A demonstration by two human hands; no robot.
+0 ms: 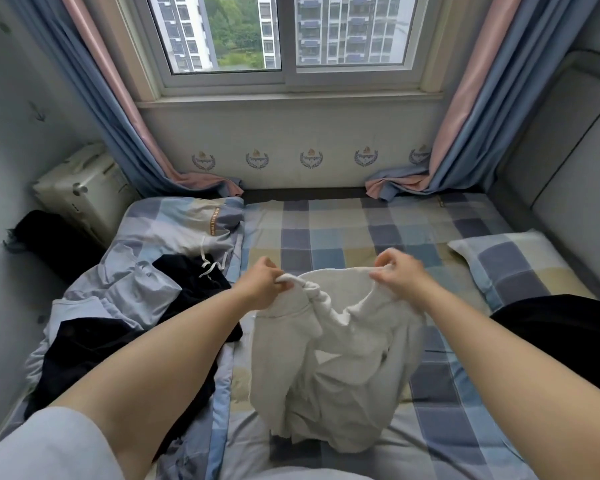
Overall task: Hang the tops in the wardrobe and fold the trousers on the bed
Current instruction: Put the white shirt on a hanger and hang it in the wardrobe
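We hold the white garment (329, 358) up over the checked bed (326, 233), left hand (262, 284) and right hand (394, 273) each pinching its top edge, and a slipping pinch could drop it onto the dark clothes (94, 348) heaped beside.

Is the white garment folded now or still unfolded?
Unfolded: the white garment hangs crumpled from left hand and right hand.

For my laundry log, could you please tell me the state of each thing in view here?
white garment: held up by its top edge, lower part crumpled on the bed
left hand: grips the garment
right hand: pinches the garment
dark clothes: unfolded, heaped
light blue clothes: crumpled
window: closed
curtains: drawn open
pillow: lying flat
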